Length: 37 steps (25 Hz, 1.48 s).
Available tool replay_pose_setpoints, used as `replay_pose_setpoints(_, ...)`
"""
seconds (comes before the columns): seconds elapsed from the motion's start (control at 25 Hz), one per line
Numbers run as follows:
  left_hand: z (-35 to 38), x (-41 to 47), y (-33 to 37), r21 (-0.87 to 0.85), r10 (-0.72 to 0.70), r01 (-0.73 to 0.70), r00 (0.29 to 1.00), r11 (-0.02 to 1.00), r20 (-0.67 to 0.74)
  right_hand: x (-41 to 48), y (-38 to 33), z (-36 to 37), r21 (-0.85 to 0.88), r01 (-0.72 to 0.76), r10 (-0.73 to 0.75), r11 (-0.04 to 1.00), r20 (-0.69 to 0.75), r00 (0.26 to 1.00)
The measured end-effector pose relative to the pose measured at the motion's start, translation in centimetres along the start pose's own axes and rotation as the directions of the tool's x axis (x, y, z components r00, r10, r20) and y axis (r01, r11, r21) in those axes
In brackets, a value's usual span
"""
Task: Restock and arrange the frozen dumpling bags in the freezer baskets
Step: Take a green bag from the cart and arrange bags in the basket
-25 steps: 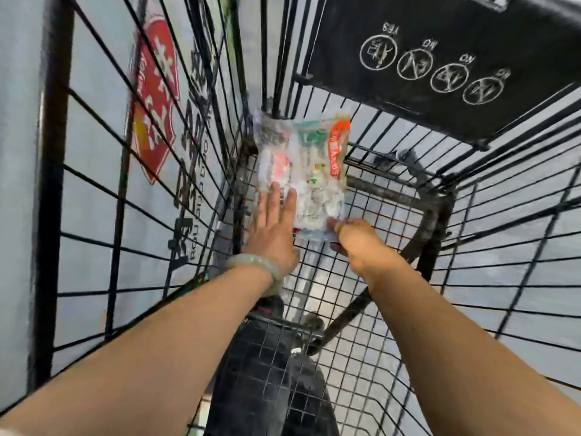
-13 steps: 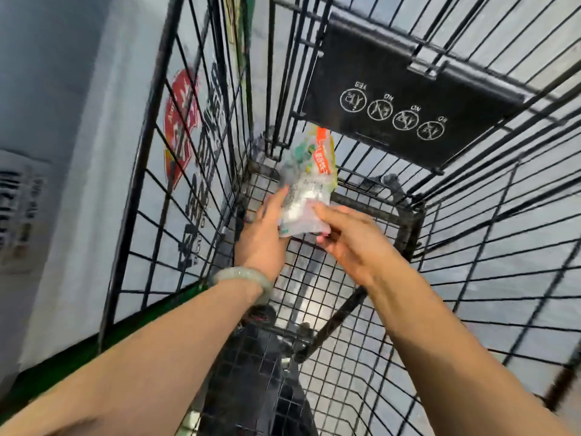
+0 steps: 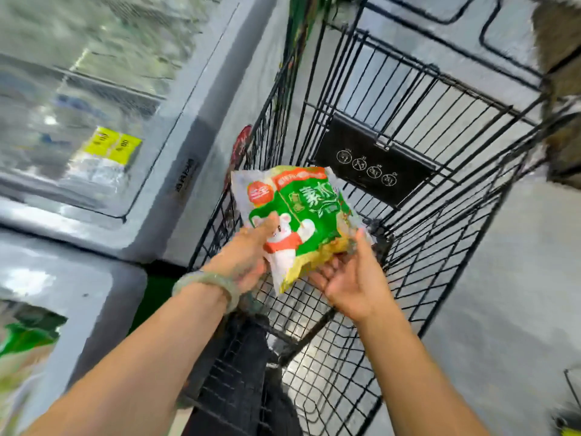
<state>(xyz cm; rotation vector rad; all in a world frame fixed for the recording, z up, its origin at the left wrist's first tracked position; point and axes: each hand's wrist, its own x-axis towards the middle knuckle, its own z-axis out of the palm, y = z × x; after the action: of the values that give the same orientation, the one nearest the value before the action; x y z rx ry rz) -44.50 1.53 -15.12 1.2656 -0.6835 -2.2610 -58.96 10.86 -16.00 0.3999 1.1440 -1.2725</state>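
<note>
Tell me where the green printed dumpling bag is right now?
The green printed dumpling bag is held between both hands, above the black wire cart, right of the glass-topped freezer.

A dumpling bag (image 3: 298,215) is bright green with white edges, an orange-red round logo, an orange banner and a white cartoon animal in red. The wire cart (image 3: 440,215) is black, with a black panel (image 3: 371,165) bearing white circular symbols. A pale green bangle (image 3: 207,283) circles the left wrist. Yellow tags (image 3: 110,146) show in the grey freezer (image 3: 176,152).
</note>
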Motion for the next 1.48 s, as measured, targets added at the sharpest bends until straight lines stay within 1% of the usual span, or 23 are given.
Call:
replay_pose_setpoints(0.04,-0.3,-1.9,0.8,-0.057,-0.011,0.012,0.999,0.998,0.031,-1.5,0.2,0.8,0.023,0.013,-0.014,1.0,0.031,0.999)
replay_pose_setpoints(0.12,-1.3,-5.4,2.0,-0.151,-0.029,0.041,0.996,0.988,0.08,-4.1,0.7,2.1,0.053,0.036,-0.039,0.998,0.041,0.998)
replay_pose_setpoints(0.16,-1.9,-7.3,2.6,-0.167,-0.029,0.047,0.994,0.985,0.106,-5.3,0.9,2.6,0.046,0.054,-0.055,0.998,0.036,0.998)
replay_pose_setpoints(0.24,-3.3,-11.6,3.8,-0.119,-0.008,0.023,0.993,0.993,0.121,-7.8,1.9,3.6,-0.015,0.076,-0.075,0.997,0.039,0.996)
replay_pose_setpoints(0.32,-5.1,-15.6,4.8,-0.064,0.021,-0.016,0.997,0.998,0.081,-10.0,3.1,4.5,-0.097,0.075,-0.067,0.992,0.09,0.994)
replay_pose_setpoints(0.44,-9.1,-21.4,6.4,-0.066,0.086,-0.085,0.996,0.994,0.023,-12.7,6.1,7.4,-0.216,0.078,-0.047,0.973,0.144,0.989)
replay_pose_setpoints(0.48,-10.5,-23.1,6.8,-0.069,0.087,-0.087,0.996,0.994,-0.007,-13.3,7.2,8.7,-0.258,0.085,-0.043,0.962,0.165,0.985)
replay_pose_setpoints(0.56,-13.8,-26.3,7.2,-0.077,0.092,-0.102,0.989,0.992,-0.12,-14.4,9.9,11.8,-0.377,0.102,-0.026,0.92,0.201,0.979)
replay_pose_setpoints(0.64,-17.7,-28.9,6.8,-0.128,0.102,-0.134,0.968,0.983,-0.229,-15.0,12.9,15.5,-0.485,0.123,-0.004,0.866,0.239,0.971)
replay_pose_setpoints(0.76,-23.1,-32.1,5.6,-0.297,0.07,-0.168,0.947,0.94,-0.314,-15.1,17.8,20.3,-0.583,0.169,0.003,0.795,0.283,0.959)
replay_pose_setpoints(0.84,-27.0,-34.3,4.7,-0.381,0.021,-0.178,0.923,0.907,-0.383,-15.1,22.0,23.1,-0.647,0.179,0.028,0.741,0.297,0.955)
replay_pose_setpoints(0.92,-31.0,-36.3,3.9,-0.42,-0.038,-0.186,0.881,0.888,-0.471,-15.0,26.3,25.3,-0.709,0.173,0.05,0.684,0.283,0.958)
replay_pose_setpoints(1.04,-36.5,-38.9,3.2,-0.439,-0.056,-0.26,0.807,0.86,-0.588,-14.2,32.1,27.6,-0.802,0.171,0.059,0.572,0.248,0.967)
replay_pose_setpoints(1.12,-38.7,-39.9,3.2,-0.492,-0.085,-0.279,0.8,0.825,-0.595,-13.5,34.3,28.8,-0.854,0.168,0.067,0.492,0.229,0.971)
replay_pose_setpoints(1.16,-40.0,-40.2,3.2,-0.5,-0.105,-0.271,0.792,0.822,-0.602,-12.9,35.4,29.5,-0.877,0.156,0.08,0.455,0.214,0.973)
replay_pose_setpoints(1.28,-43.5,-40.2,3.0,-0.515,-0.167,-0.266,0.744,0.815,-0.647,-11.0,37.5,32.0,-0.932,0.146,0.094,0.332,0.187,0.978)
replay_pose_setpoints(1.32,-44.7,-40.2,3.1,-0.558,-0.184,-0.285,0.747,0.78,-0.639,-10.3,38.1,33.0,-0.948,0.159,0.095,0.275,0.192,0.977)
replay_pose_setpoints(1.4,-46.2,-40.1,3.7,-0.701,-0.184,-0.366,0.796,0.612,-0.576,-8.8,39.1,35.4,-0.972,0.177,0.117,0.153,0.196,0.974)
replay_pose_setpoints(1.44,-46.7,-40.1,4.2,-0.705,-0.183,-0.366,0.799,0.608,-0.572,-8.2,39.5,36.5,-0.977,0.175,0.135,0.122,0.191,0.972)
replay_pose_setpoints(1.48,-47.7,-40.0,4.7,-0.682,-0.199,-0.336,0.791,0.649,-0.579,-7.5,40.0,37.8,-0.979,0.163,0.164,0.122,0.182,0.97)
